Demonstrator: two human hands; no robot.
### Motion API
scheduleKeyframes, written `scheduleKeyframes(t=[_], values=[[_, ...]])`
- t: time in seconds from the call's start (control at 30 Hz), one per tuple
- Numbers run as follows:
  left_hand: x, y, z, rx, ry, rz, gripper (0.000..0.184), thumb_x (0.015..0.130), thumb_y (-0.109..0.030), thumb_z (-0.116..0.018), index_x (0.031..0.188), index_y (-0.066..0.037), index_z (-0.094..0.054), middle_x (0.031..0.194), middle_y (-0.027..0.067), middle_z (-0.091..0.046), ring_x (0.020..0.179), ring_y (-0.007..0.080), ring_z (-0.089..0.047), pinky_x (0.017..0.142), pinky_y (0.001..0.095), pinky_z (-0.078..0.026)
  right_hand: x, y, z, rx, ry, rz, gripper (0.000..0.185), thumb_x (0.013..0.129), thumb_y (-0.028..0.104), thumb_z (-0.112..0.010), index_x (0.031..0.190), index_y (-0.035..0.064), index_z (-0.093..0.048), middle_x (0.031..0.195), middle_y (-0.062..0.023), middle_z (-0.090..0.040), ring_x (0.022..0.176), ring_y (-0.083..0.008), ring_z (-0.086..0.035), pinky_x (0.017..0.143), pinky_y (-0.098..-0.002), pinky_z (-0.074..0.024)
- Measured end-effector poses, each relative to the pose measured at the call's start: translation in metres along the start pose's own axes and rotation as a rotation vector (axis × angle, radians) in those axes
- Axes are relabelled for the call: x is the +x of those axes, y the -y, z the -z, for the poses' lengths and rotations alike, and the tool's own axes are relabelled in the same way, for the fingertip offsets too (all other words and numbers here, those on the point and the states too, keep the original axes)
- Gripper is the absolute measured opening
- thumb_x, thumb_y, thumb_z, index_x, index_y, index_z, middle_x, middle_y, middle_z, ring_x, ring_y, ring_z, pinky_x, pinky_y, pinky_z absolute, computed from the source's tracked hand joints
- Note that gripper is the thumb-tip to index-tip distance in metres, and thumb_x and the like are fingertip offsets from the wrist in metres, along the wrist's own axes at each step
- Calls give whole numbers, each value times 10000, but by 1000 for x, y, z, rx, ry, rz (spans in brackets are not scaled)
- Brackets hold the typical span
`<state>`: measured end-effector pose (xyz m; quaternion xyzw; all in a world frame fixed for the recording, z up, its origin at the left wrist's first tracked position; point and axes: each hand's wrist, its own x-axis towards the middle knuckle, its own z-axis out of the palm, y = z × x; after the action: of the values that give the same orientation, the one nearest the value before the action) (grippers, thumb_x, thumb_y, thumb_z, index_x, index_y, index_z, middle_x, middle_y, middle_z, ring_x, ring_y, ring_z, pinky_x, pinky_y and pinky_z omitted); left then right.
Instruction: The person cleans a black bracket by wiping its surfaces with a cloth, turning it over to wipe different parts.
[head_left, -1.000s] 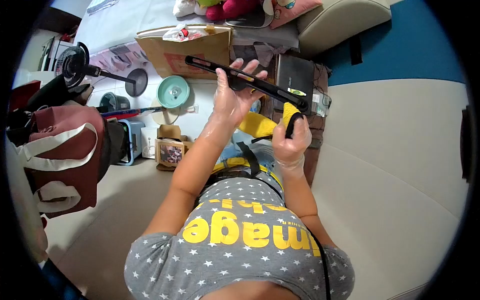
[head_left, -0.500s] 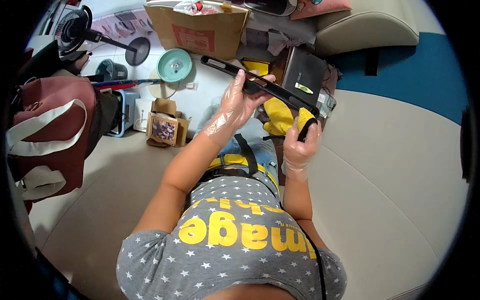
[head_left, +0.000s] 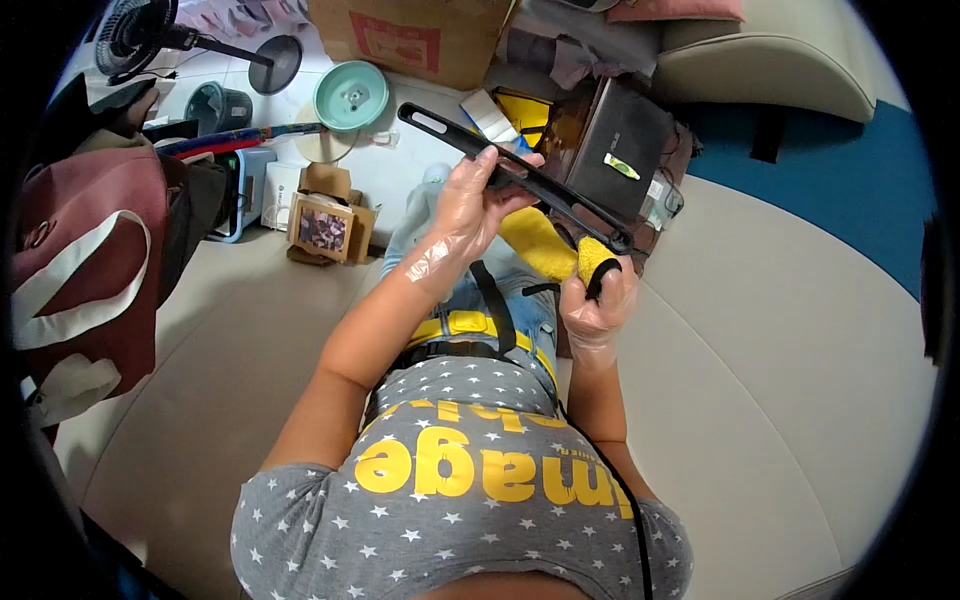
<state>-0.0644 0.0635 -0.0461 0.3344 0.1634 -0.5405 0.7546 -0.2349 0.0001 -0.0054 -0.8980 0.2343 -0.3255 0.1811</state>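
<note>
Both hands wear clear plastic gloves. My left hand (head_left: 478,200) grips a long black slotted bar (head_left: 550,190) near its middle, with the fingers behind it. The bar slants from upper left to lower right. My right hand (head_left: 600,298) is closed around a yellow cloth with a black edge (head_left: 592,262), and the cloth touches or nearly touches the bar's lower right end. Over my lap, behind the bar, lies another yellow piece of cloth (head_left: 540,243); whether it joins the one in my hand I cannot tell.
A teal basin (head_left: 350,96), a fan base (head_left: 275,65) and a small open box (head_left: 325,225) are on the floor. A large cardboard box (head_left: 410,38) stands ahead. The black laptop (head_left: 622,145) lies ahead right, a maroon bag (head_left: 95,260) at left.
The view has tilted lower, so the background sits higher. The cloth and my right hand have moved slightly down with the bar's lower end. Both hands keep their hold.
</note>
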Motion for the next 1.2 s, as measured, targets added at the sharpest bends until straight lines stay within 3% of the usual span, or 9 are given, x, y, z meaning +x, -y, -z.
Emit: scheduleKeyframes(t=[0.27, 0.4, 0.63, 0.7, 0.9, 1.0, 1.2], values=[[4, 1, 7, 67, -86, -90, 221, 906, -261, -507, 860, -46, -517, 959, 181, -625, 801, 280, -639, 707, 396, -562, 6, -3, -7, -8, 50, -16, 230, 614, 71, -604, 801, 23, -480, 851, -181, -546, 588, -339, -540, 495, -389, -459], [4, 0, 8, 106, -141, -89, 214, 904, -252, -506, 858, -43, -499, 890, 159, -622, 756, 276, -641, 681, 399, -569, 14, 3, -8, 75, 105, -152, 198, 590, -1, -558, 786, 7, -532, 777, -174, -560, 583, -371, -526, 526, -404, -436], [-1, -4, 0, 191, -294, -148, 193, 889, -235, -517, 893, -48, -472, 829, 106, -581, 696, 234, -630, 622, 405, -574, 5, -9, -18, 118, 112, -115, 200, 603, 37, -595, 783, -10, -524, 740, -170, -547, 563, -341, -544, 492, -378, -462], [-2, -4, -2, 215, -319, -158, 185, 886, -231, -519, 896, -52, -471, 830, 98, -574, 690, 228, -626, 617, 405, -573, 0, -9, -21, 28, 20, -68, 222, 599, 39, -610, 800, -23, -538, 754, -179, -556, 574, -344, -559, 492, -370, -469], [-8, 4, -5, 261, -292, -188, 195, 882, -238, -527, 907, -52, -478, 852, 90, -586, 747, 216, -620, 629, 397, -566, -2, -5, -19, -24, 74, -125, 241, 597, 47, -625, 813, -28, -549, 771, -184, -564, 573, -344, -566, 508, -379, -475], [-15, 7, -8, 269, -181, -149, 213, 894, -247, -516, 962, -45, -528, 950, 127, -629, 819, 202, -621, 695, 358, -559, -3, -4, -18, -35, 92, -135, 239, 599, 49, -627, 815, -23, -553, 770, -182, -564, 568, -349, -560, 507, -385, -470], [-27, 19, -15, 253, 17, -168, 194, 890, -211, -542, 999, -56, -502, 1029, 146, -615, 922, 213, -602, 772, 373, -538, -4, -4, -18, 33, 68, -158, 225, 601, 50, -621, 803, -20, -549, 774, -188, -563, 571, -364, -553, 505, -391, -466]])
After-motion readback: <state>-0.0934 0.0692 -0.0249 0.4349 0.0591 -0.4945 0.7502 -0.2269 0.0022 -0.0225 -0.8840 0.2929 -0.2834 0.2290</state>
